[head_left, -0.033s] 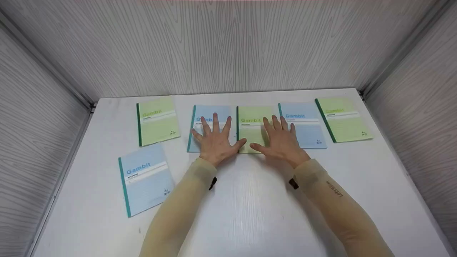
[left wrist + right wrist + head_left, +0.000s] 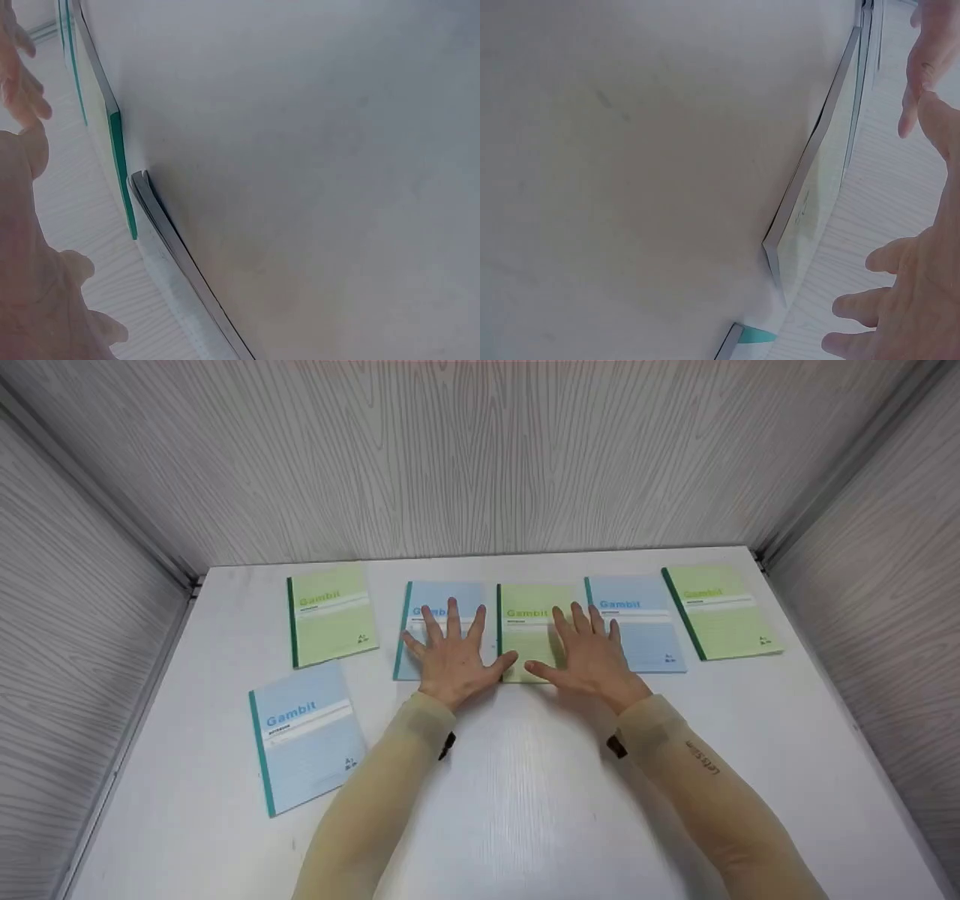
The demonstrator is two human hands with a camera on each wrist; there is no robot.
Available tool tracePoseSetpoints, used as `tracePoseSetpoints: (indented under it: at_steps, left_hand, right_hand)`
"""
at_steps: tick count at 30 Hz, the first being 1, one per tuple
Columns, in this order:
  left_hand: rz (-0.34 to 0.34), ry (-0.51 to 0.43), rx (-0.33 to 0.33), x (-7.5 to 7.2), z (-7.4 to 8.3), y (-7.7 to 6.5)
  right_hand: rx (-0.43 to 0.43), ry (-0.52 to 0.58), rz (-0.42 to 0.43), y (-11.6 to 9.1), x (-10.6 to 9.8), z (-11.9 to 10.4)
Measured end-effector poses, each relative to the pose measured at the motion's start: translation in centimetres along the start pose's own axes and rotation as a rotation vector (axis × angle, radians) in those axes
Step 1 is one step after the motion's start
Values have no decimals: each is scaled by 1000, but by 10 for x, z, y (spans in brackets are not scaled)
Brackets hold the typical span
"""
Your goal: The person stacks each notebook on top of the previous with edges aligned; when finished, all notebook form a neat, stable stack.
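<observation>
Green and blue notebooks alternate in the head view along the far edge of the table (image 2: 525,810): left green (image 2: 334,615), left blue (image 2: 407,664), middle green (image 2: 529,598), right blue (image 2: 649,641), right green (image 2: 724,619). That row looks laid out, its ends askew; the near blue notebook (image 2: 304,750) lies outside it, toward the left edge. Left hand (image 2: 454,667) and right hand (image 2: 596,664) spread over the middle three, holding nothing. From the left wrist, the fingers seem raised above the covers; from the right wrist, likewise.
</observation>
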State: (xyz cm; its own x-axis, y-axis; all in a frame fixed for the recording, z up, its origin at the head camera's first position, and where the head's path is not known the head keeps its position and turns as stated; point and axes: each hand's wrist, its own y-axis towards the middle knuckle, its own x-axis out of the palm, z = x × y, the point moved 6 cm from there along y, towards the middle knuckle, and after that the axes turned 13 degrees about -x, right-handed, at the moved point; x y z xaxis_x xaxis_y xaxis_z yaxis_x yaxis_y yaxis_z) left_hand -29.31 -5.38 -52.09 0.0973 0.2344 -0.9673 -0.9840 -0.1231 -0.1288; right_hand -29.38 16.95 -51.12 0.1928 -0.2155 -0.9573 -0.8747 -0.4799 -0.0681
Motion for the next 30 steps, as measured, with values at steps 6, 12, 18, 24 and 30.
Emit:
tracePoseSetpoints:
  at_steps: [6, 12, 18, 24, 30]
  left_hand:
    - [34, -3, 8, -5, 0, -5]
    - [47, -21, 24, -10, -2, -7]
    - [52, -47, 18, -17, -19, -13]
    - [43, -105, 10, -27, -38, -21]
    - [26, -155, -4, -40, -63, -35]
  right_hand:
    - [-10, 6, 19, 0, -3, -2]
    - [-59, 31, 78, 1, -6, -14]
    - [-113, 155, 124, 3, -5, -44]
    - [-122, 248, 127, 6, 3, -72]
    - [-164, 332, 155, 8, 12, -99]
